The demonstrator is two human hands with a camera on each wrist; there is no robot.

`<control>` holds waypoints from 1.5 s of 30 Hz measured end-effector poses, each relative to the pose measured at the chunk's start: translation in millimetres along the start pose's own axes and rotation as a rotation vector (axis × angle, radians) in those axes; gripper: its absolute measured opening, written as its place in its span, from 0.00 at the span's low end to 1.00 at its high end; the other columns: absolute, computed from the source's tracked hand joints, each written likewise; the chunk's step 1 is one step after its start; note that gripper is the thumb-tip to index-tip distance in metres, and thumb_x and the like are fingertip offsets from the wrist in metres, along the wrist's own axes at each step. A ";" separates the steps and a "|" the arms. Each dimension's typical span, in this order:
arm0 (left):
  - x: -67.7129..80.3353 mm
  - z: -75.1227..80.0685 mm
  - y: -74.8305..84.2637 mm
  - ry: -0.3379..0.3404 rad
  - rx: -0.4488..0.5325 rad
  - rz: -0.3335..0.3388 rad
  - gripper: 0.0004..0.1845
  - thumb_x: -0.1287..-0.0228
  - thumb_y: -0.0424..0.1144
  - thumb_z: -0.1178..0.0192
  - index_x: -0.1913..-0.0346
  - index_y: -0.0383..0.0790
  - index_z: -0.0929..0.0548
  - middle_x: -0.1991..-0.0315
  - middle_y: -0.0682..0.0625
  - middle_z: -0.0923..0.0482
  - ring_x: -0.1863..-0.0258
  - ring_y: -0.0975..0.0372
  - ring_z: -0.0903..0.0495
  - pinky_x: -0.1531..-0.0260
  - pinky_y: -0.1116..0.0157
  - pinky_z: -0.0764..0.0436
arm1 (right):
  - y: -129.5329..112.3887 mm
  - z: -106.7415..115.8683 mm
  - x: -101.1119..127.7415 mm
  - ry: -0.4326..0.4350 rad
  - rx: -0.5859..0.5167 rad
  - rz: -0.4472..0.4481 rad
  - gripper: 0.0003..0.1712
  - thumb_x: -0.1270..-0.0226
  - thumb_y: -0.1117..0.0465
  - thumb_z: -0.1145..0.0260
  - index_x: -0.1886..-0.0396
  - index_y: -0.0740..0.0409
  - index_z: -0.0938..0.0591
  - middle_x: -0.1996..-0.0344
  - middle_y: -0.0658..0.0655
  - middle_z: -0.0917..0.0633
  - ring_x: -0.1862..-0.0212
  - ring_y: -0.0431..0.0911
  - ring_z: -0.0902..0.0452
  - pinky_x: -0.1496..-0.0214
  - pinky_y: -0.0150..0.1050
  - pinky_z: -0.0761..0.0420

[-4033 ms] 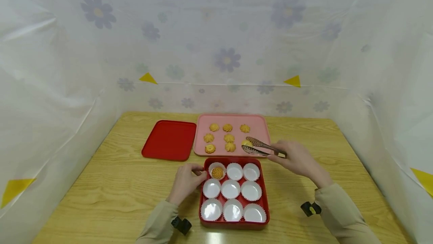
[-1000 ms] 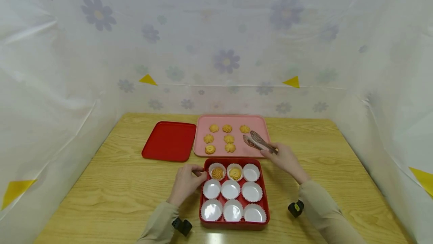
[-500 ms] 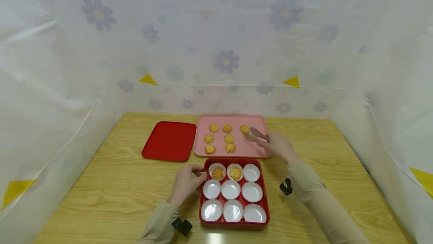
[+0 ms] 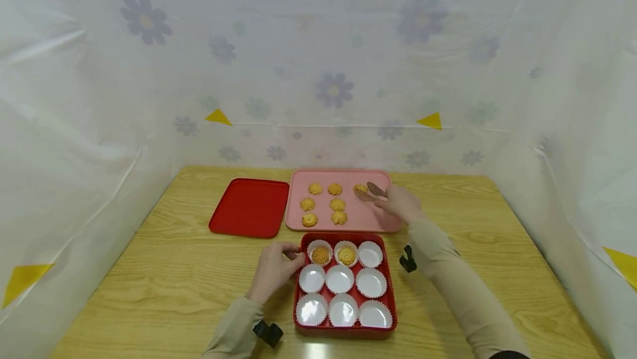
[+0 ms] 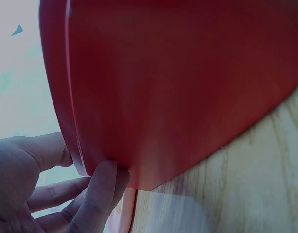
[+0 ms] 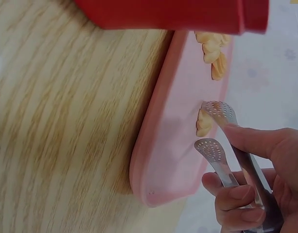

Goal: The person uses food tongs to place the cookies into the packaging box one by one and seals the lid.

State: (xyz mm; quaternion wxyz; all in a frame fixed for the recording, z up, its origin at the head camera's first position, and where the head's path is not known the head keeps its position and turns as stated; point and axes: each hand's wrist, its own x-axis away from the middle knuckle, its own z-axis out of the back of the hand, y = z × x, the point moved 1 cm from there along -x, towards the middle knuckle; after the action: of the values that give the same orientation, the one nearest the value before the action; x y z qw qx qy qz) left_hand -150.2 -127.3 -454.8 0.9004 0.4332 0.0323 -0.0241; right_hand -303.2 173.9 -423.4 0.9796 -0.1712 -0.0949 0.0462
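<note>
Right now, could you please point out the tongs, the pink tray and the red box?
Tongs (image 6: 246, 162), right wrist view: middle of one metal arm.
Pink tray (image 4: 365, 218), head view: bare lower-right surface.
Red box (image 4: 345, 333), head view: its near wall.

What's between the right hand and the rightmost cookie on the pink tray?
The tongs, gripped by the right hand, perforated tips close to that cookie; the right wrist view shows it.
</note>
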 end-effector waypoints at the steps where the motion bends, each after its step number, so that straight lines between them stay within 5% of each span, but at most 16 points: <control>1: 0.1 -0.1 -0.1 -0.002 0.000 0.001 0.08 0.45 0.35 0.32 0.62 0.35 0.10 0.73 0.48 0.13 0.72 0.64 0.22 0.72 0.70 0.26 | -0.7 -0.6 -0.9 0.002 0.005 -0.001 0.21 0.31 0.47 0.35 0.76 0.56 0.27 0.79 0.52 0.27 0.76 0.45 0.32 0.75 0.39 0.32; 18: -0.2 -0.8 -1.2 -0.012 0.002 0.024 0.10 0.44 0.36 0.32 0.61 0.35 0.10 0.71 0.48 0.13 0.72 0.64 0.23 0.71 0.68 0.25 | -9.7 -3.6 -9.3 0.017 0.053 -0.020 0.19 0.29 0.46 0.36 0.65 0.59 0.23 0.69 0.58 0.19 0.70 0.48 0.27 0.71 0.42 0.29; 45: 0.2 -0.6 -1.5 -0.014 0.020 0.023 0.10 0.44 0.36 0.32 0.60 0.36 0.10 0.72 0.48 0.13 0.72 0.64 0.22 0.71 0.69 0.24 | -8.7 -3.4 -7.3 0.046 0.083 0.015 0.19 0.29 0.48 0.36 0.70 0.58 0.25 0.74 0.56 0.23 0.72 0.48 0.29 0.72 0.42 0.30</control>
State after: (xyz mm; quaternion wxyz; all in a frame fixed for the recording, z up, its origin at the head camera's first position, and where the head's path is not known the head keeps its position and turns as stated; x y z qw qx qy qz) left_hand -150.1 -127.8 -456.3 0.8964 0.4425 0.0208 -0.0173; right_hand -309.1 163.8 -424.7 0.9874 -0.1320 -0.0692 0.0535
